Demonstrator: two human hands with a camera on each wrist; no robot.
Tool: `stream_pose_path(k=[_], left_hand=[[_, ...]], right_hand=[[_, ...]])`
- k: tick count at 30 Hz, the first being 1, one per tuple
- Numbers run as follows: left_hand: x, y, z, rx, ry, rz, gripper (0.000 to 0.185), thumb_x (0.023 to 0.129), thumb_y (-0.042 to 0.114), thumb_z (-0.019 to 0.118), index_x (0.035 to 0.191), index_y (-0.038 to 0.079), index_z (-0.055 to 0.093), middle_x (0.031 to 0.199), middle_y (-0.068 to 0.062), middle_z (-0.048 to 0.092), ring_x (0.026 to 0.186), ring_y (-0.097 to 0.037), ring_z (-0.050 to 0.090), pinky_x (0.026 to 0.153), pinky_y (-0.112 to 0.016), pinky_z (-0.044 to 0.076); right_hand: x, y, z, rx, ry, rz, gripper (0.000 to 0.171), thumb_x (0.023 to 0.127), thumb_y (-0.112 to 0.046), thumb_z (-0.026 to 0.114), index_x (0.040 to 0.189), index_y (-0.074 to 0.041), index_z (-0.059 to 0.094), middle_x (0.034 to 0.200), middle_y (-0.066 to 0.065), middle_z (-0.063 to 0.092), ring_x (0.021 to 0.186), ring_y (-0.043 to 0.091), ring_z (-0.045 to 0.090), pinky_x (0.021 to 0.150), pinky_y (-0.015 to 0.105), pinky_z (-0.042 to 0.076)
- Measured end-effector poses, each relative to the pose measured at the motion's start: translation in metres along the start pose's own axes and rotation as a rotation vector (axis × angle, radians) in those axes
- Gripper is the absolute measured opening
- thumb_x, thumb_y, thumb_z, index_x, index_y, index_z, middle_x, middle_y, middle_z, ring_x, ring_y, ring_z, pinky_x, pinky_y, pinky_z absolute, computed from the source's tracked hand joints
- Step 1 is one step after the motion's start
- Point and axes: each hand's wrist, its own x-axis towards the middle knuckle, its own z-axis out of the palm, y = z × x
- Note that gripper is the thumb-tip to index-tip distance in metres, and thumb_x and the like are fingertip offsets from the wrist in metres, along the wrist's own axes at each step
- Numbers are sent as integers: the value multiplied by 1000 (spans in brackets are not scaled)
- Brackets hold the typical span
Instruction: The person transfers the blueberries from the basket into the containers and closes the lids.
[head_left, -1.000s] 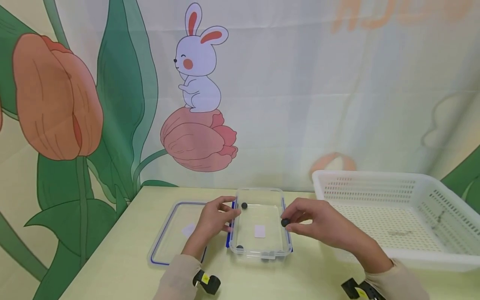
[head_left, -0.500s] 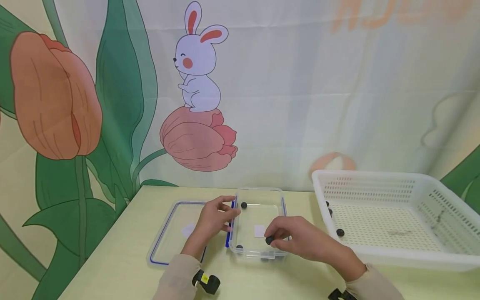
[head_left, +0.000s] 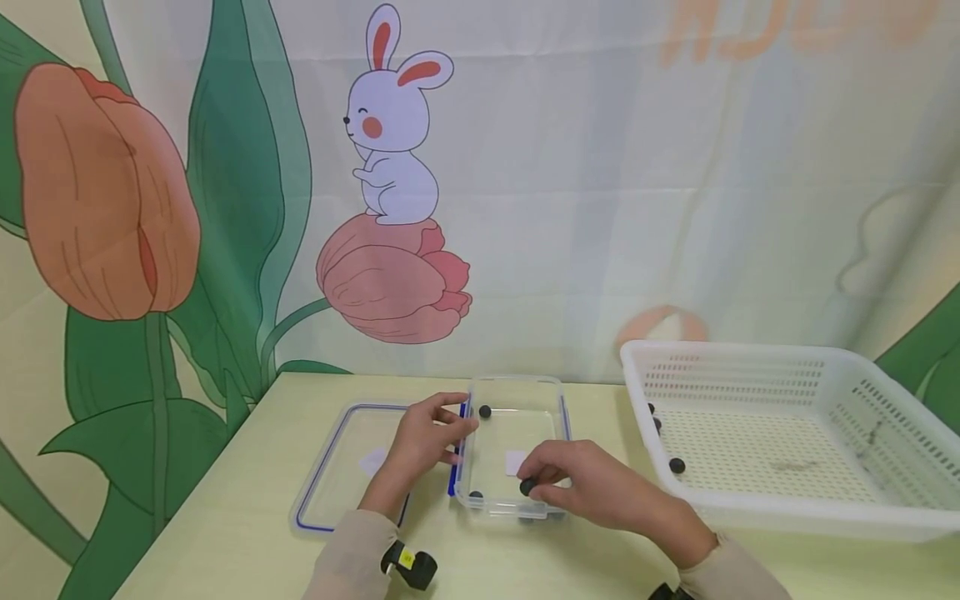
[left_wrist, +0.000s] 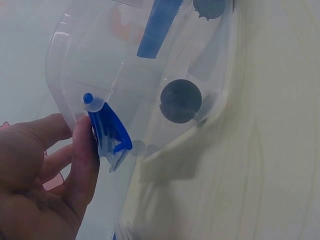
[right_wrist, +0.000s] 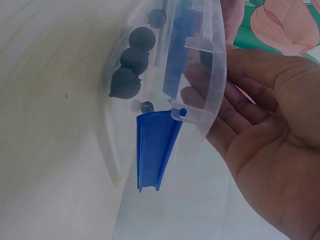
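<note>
A clear plastic box [head_left: 513,508] with blue side latches stands on the table. My left hand [head_left: 422,437] holds its left rim, fingertips beside a blue latch [left_wrist: 111,125]. Over the front right of the box, my right hand [head_left: 592,479] pinches a small black ball [head_left: 528,486] between thumb and fingertips. Inside the box, one ball [head_left: 485,412] lies at the back left and another [head_left: 476,497] at the front left. The right wrist view shows a row of balls [right_wrist: 135,61] along the box's wall; there the right fingers reach behind the rim.
Left of the box lies its clear lid [head_left: 352,471] with a blue seal, partly behind the left forearm. A white perforated basket [head_left: 735,346] stands at the right, with several black balls [head_left: 677,465] along its left side. A printed curtain [head_left: 540,208] hangs behind the table.
My right hand has moved left and toward the front with its ball, from the box's right rim to over the box. This uncovered balls in the basket. The left hand stays at the rim.
</note>
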Motion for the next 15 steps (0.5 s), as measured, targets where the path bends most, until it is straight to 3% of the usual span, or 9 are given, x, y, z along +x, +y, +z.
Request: stream_pose_path(k=[10, 15], left_hand=[[0, 0, 0, -8, -2, 8, 49, 97, 14, 81, 144, 12, 66, 105, -12, 63, 79, -22, 67, 62, -31, 64], [1, -1, 1, -4, 0, 10, 49, 97, 14, 81, 144, 12, 66, 105, -13, 63, 79, -22, 67, 62, -31, 64]], right_hand=[[-4, -9, -13, -14, 8, 4, 14, 100, -9, 76, 113, -9, 73, 108, -5, 75, 95, 7, 73, 85, 29, 61], [-11, -16, -30, -58, 67, -15, 14, 100, -10, 76, 113, -11, 73, 108, -6, 74, 95, 8, 73, 88, 31, 61]])
